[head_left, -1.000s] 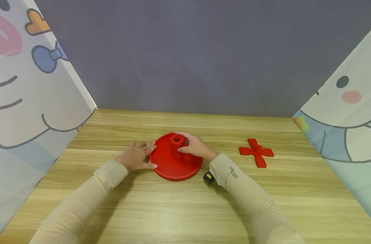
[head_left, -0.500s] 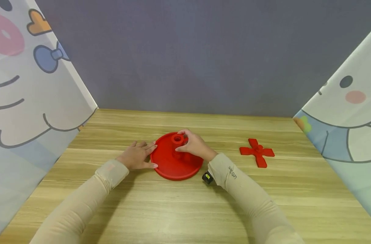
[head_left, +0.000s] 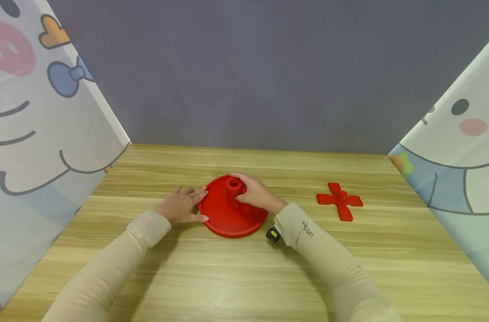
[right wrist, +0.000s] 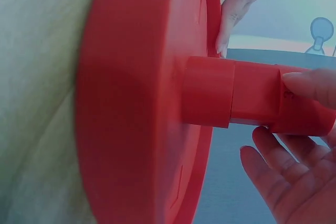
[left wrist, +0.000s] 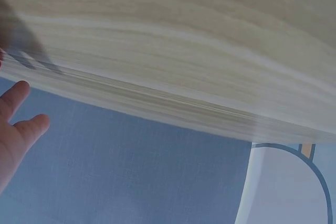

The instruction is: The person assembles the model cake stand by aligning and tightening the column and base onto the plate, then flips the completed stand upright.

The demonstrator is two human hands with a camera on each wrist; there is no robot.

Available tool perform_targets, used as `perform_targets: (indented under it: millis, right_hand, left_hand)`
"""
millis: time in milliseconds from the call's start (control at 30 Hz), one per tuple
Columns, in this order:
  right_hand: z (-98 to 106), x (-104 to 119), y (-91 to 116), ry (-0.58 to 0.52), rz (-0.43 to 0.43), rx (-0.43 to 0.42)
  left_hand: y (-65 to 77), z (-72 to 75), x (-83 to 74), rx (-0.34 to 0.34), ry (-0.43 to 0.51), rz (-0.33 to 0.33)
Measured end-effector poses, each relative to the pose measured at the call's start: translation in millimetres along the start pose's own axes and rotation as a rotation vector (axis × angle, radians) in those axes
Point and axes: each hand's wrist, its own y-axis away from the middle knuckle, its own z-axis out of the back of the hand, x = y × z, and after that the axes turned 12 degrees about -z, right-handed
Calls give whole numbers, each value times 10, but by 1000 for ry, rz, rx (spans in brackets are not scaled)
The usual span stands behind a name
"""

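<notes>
"Two hands to check, nearest things first. Where is our left hand?"

"At the left rim of the flat, round, red, plastic-looking dish, which lies on the pale wood-grain table. Its fingers are straight and spread, touching the rim and grasping nothing."

"And our right hand?"

"It holds the upper part of the hollow red tube, which stands upright above the dish. The thumb lies on one side; the fingers curl part-way round the other. We cannot tell how firmly it grips. In the right wrist view, a seam separates the tube from the round red collar at its foot."

"How do we do this step well?"

"We judge it to be working the tube on its collar. We should press the dish flat with the left hand, align the tube with the collar, and apply force along that axis only. Side load could bind the joint or slide the dish. Full seating cannot be confirmed from here."

"Anything beyond?"

"Well apart to the right lies the flat, red, four-armed cross, untouched; farthest stands the grey fabric-like back panel."
</notes>
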Motion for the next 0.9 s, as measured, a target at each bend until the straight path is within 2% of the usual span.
perform_targets:
  millis: [667,800,900]
  right_hand:
    - [-74,-31,-5,42,-31,-155]
    - [-66,-19,-14,78,-59,-155]
    - [-29,-3,-12,77,-46,-117]
  left_hand:
    - [-8,-17,-15,1,7,11]
    - [-8,-6,-20,0,9,10]
    - [-3,11,-26,-3,11,11]
